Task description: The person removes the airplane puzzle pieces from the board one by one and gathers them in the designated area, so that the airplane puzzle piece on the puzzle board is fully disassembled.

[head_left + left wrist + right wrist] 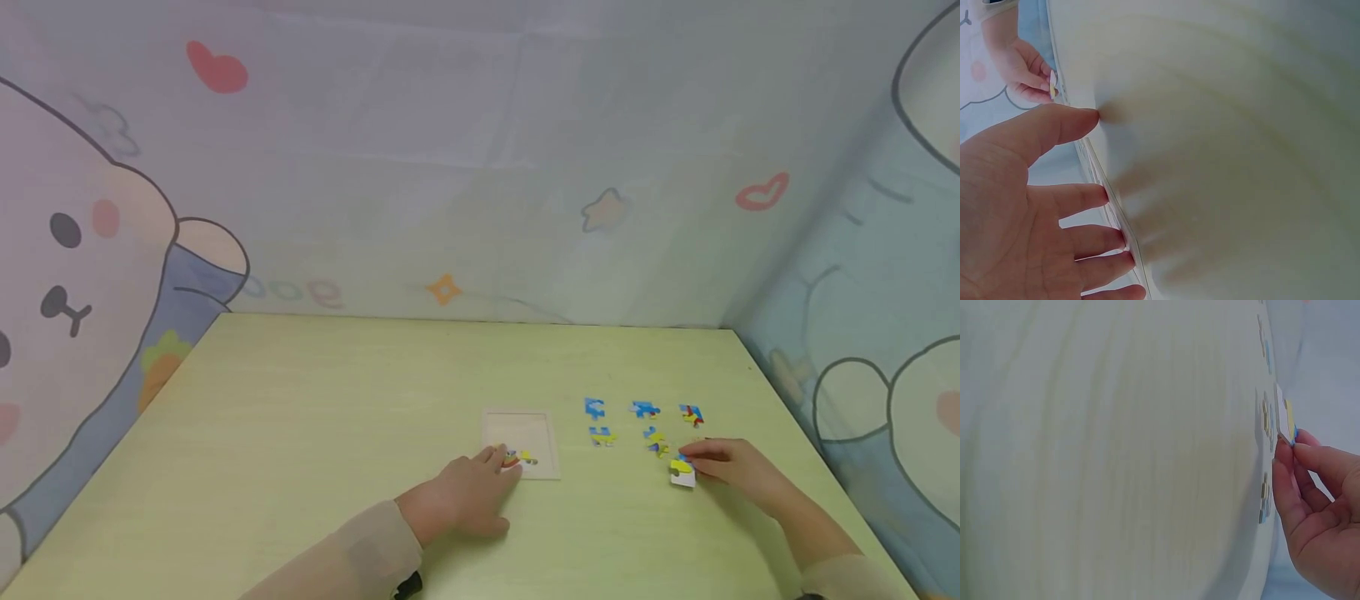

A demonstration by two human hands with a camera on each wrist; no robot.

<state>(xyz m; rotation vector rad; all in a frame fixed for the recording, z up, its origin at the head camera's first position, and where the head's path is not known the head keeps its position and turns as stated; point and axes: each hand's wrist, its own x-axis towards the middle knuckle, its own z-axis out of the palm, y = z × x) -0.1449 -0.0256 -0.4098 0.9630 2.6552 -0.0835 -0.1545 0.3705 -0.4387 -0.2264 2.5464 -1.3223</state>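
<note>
My left hand (472,492) rests with spread, straight fingers at the near left of a pale square puzzle tray (520,419), fingertips touching its edge. Inside the tray, near the bottom, lie joined puzzle pieces (528,457) in yellow and red, partly covered by the fingers. My right hand (738,471) pinches a jigsaw piece (682,469) with yellow, blue and white on it between thumb and fingertips. In the right wrist view that piece (1284,415) is held up off the table, tilted nearly edge-on to the camera.
Loose puzzle pieces lie in two rough rows right of the tray: a blue one (594,407), a blue one with red (644,409), a red and blue one (692,414), a yellow and blue one (602,437) and a yellow one (655,442). A printed cloth (480,208) hangs behind the table.
</note>
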